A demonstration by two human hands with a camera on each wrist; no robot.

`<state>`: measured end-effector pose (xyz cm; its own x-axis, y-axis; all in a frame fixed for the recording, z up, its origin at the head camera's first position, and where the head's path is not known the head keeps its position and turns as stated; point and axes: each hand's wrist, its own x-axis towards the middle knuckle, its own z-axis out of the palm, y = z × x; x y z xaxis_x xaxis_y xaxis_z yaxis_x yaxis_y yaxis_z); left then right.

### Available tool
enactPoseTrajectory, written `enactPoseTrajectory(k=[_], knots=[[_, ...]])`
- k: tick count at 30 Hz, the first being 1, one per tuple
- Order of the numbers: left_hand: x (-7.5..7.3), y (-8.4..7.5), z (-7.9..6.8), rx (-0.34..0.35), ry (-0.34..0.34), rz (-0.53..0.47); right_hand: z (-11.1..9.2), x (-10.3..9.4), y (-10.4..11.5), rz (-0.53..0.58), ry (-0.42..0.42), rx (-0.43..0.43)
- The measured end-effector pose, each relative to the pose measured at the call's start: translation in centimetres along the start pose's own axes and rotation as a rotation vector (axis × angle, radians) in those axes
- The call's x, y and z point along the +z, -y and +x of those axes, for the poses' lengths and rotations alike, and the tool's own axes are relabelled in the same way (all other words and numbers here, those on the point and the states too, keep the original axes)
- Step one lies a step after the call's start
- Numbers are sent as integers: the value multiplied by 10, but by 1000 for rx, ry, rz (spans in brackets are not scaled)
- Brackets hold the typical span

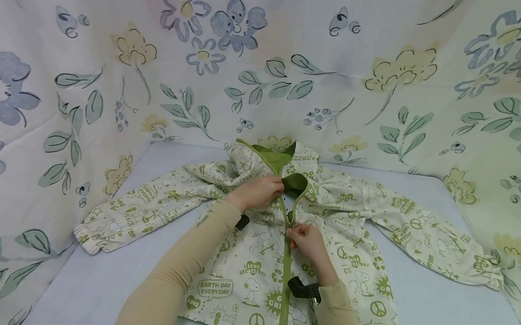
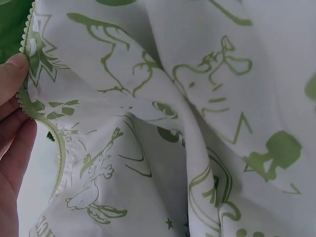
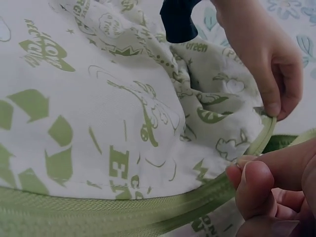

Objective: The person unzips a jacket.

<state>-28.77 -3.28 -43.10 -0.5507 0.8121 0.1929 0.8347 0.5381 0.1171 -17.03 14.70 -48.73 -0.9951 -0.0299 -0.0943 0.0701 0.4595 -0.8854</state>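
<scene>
A white hooded jacket (image 1: 250,266) with green cartoon print lies front up, its sleeves spread to both sides. Its green zipper (image 1: 285,290) is joined from the hem up to my right hand and parts above it into two toothed edges. My left hand (image 1: 260,191) pinches the toothed front edge near the collar; in the left wrist view, thumb and fingers (image 2: 19,61) hold that edge. Lower down, my right hand (image 1: 310,246) pinches at the zipper's slider, thumb against forefinger. The pull itself is mostly hidden by the fingertips (image 3: 256,177) in the right wrist view.
Under the jacket is a pale table (image 1: 103,283). A floral curtain (image 1: 266,100) hangs behind it and along both sides. The green-lined hood (image 1: 275,158) lies at the table's back edge, and a sleeve cuff (image 1: 492,271) reaches the right edge.
</scene>
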Motion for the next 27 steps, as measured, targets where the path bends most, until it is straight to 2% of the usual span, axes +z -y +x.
enactPoseTrajectory(k=[9, 19, 27], knots=[[0, 3, 0, -32, -12, -50, -8, 2, -10, 5, 21, 19], [-3, 3, -1, -36, 4, -123, -19, 2, -12, 82, 54, 65], [-2, 8, -1, -29, 12, -144, -26, 1, -12, 82, 65, 27]])
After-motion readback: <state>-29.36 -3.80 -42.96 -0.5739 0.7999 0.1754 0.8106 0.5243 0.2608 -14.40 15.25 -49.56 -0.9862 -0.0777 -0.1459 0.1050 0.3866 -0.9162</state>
